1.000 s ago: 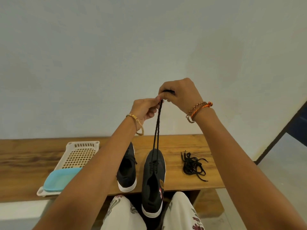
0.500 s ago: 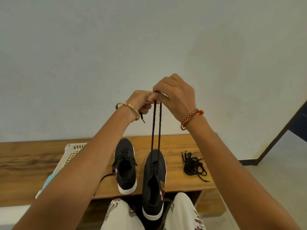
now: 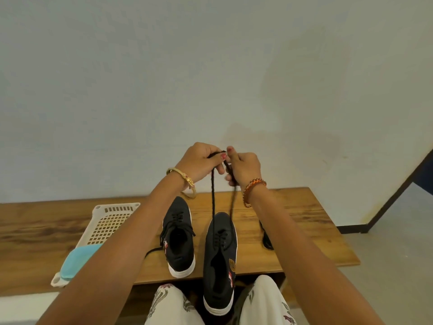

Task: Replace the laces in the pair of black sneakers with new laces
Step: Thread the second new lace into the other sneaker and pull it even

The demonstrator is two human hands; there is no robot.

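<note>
head cam: ur left hand (image 3: 199, 161) & right hand (image 3: 243, 167) both pinch the thin black braided lace (image 3: 213, 195), fingers curled, above the near black canvas sneaker (image 3: 219, 259) overhanging the wooden table (image 3: 304, 231) edge.

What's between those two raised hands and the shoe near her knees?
In the head view, two black lace strands hang from the left hand and right hand to the shoe.

White basket (image 3: 110, 225) holding blue lid (image 3: 76, 260) on bench (image 3: 304, 228).
</note>
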